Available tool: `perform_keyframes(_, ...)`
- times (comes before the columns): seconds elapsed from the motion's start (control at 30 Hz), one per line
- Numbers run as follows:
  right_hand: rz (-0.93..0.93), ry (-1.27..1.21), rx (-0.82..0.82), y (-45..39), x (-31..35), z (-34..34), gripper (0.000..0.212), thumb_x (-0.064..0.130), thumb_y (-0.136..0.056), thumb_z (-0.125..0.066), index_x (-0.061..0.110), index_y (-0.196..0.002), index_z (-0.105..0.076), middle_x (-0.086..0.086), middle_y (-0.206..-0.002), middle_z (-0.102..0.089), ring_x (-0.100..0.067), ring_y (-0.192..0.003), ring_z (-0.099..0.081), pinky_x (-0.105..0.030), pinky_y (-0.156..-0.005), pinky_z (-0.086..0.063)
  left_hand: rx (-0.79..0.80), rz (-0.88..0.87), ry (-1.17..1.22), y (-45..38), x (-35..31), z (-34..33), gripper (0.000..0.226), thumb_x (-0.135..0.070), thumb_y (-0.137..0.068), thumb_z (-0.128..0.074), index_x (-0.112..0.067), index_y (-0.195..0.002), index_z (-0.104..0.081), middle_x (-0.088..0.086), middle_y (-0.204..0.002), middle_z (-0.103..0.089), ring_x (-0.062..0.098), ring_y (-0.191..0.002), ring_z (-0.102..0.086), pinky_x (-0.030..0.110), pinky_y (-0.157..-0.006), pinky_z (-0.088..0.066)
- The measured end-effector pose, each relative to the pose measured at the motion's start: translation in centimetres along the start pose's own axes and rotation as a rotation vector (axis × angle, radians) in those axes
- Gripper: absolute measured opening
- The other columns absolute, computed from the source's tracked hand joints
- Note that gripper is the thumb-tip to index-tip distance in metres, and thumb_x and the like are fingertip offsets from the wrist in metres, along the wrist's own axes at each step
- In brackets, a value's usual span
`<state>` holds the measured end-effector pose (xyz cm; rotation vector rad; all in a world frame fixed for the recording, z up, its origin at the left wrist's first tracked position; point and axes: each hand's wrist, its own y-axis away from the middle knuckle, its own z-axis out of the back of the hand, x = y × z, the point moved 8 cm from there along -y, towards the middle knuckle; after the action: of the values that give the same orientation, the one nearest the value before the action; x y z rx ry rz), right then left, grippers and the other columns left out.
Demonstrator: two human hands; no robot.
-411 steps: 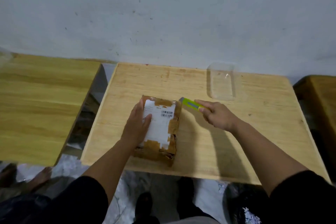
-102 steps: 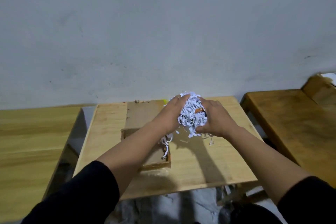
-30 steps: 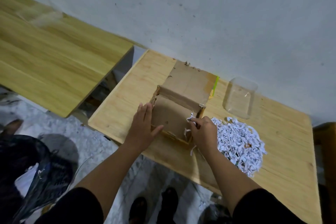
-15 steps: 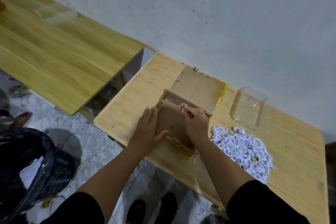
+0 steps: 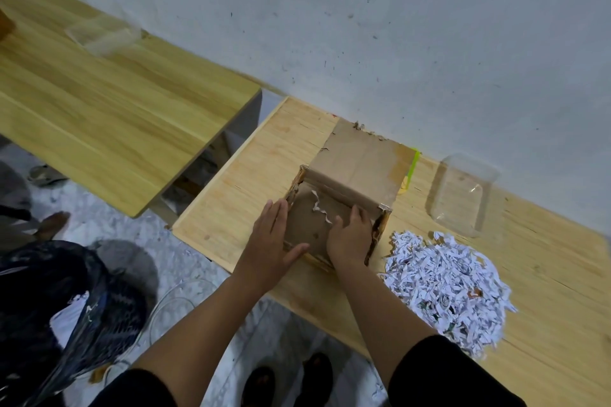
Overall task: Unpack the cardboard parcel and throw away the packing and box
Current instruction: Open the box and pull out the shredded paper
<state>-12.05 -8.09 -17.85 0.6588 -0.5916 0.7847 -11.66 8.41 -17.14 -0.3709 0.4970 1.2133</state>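
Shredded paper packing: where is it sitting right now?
In the head view the shredded paper packing lies heaped on the table, right of the open cardboard box and just nearer than the clear plastic container.

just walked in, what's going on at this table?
A person is unpacking a cardboard box on a wooden table. Its lid is folded back toward the wall. The left hand steadies the box's left side while the right hand reaches inside, where one paper strip shows. A pile of shredded paper lies on the table to the right of the box, near a clear plastic container. A black bag stands on the floor to the left.
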Motion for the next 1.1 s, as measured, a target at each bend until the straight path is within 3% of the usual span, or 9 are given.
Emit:
perform_keyframes(0.1, -0.07, -0.028, 0.003, -0.2, -0.5, -0.3, 0.052, 0.02, -0.095, -0.044, 0.004, -0.141, -0.027, -0.016, -0.152, -0.021, -0.029, -0.14, -0.019, -0.034, -0.115, -0.015, 0.003, 0.0, -0.002, 0.0, 0.1, -0.1, 0.104, -0.081, -0.074, -0.017, -0.004, -0.145, -0.014, 0.018, -0.152, -0.023, 0.032, -0.141, -0.015, 0.038, -0.108, -0.019)
perform_keyframes(0.2, -0.073, -0.028, 0.023, -0.3, -0.4, -0.7, 0.054, 0.021, -0.093, -0.05, 0.005, -0.141, -0.029, -0.018, -0.149, -0.025, -0.03, -0.138, -0.024, -0.034, -0.114, -0.018, -0.004, -0.005, -0.005, 0.0, 0.1, -0.1, 0.102, -0.078, -0.076, -0.022, -0.003, -0.144, -0.017, 0.019, -0.151, -0.025, 0.029, -0.14, -0.014, 0.038, -0.108, -0.019)
perform_keyframes(0.3, -0.02, -0.001, 0.06, -0.6, -0.1, -1.2, 0.055, 0.02, -0.088, -0.058, 0.007, -0.138, -0.037, -0.017, -0.142, -0.036, -0.029, -0.132, -0.033, -0.032, -0.111, -0.023, -0.016, 0.001, -0.009, 0.1, 0.0, 0.0, 0.095, -0.07, -0.078, -0.034, -0.002, -0.143, -0.019, 0.019, -0.15, -0.027, 0.023, -0.137, -0.012, 0.038, -0.108, -0.021)
perform_keyframes(0.47, 0.096, 0.025, 0.117, -1.0, 0.8, -2.1, 0.054, 0.012, -0.081, -0.066, 0.008, -0.131, -0.046, -0.013, -0.134, -0.044, -0.025, -0.124, -0.041, -0.03, -0.11, -0.026, -0.005, -0.004, 0.001, 0.1, 0.3, -0.2, 0.097, -0.076, -0.08, -0.021, -0.003, -0.143, -0.018, 0.019, -0.15, -0.027, 0.026, -0.139, -0.016, 0.041, -0.109, -0.025)
perform_keyframes(0.6, 0.19, 0.067, 0.16, -1.4, 1.4, -2.9, 0.054, 0.008, -0.08, -0.067, 0.01, -0.13, -0.048, -0.011, -0.128, -0.047, -0.023, -0.118, -0.045, -0.029, -0.106, -0.031, -0.015, -0.017, 0.014, 0.1, 0.2, -0.1, 0.093, -0.072, -0.082, -0.025, -0.001, -0.142, -0.021, 0.02, -0.148, -0.031, 0.03, -0.138, -0.023, 0.042, -0.109, -0.028)
perform_keyframes(0.87, 0.288, 0.057, 0.151, -1.7, 2.0, -3.0, 0.022, 0.008, -0.082, -0.063, 0.006, -0.104, -0.068, -0.01, -0.108, -0.061, -0.016, -0.097, -0.053, -0.019, -0.085, -0.036, -0.035, -0.02, -0.004, 0.1, 0.2, -0.1, 0.094, -0.069, -0.079, -0.032, -0.005, -0.144, -0.014, 0.015, -0.152, -0.023, 0.016, -0.138, -0.012, 0.03, -0.11, -0.017)
perform_keyframes(1.1, 0.234, 0.059, 0.148, -1.7, 1.8, -1.9, 0.017, 0.014, -0.083, -0.064, 0.009, -0.098, -0.07, -0.008, -0.105, -0.067, -0.01, -0.089, -0.051, -0.02, -0.08, -0.036, -0.023, -0.024, 0.029, 0.1, 0.2, 0.0, 0.101, -0.078, -0.076, -0.023, -0.005, -0.145, -0.011, 0.016, -0.152, -0.023, 0.023, -0.139, -0.021, 0.027, -0.109, -0.016)
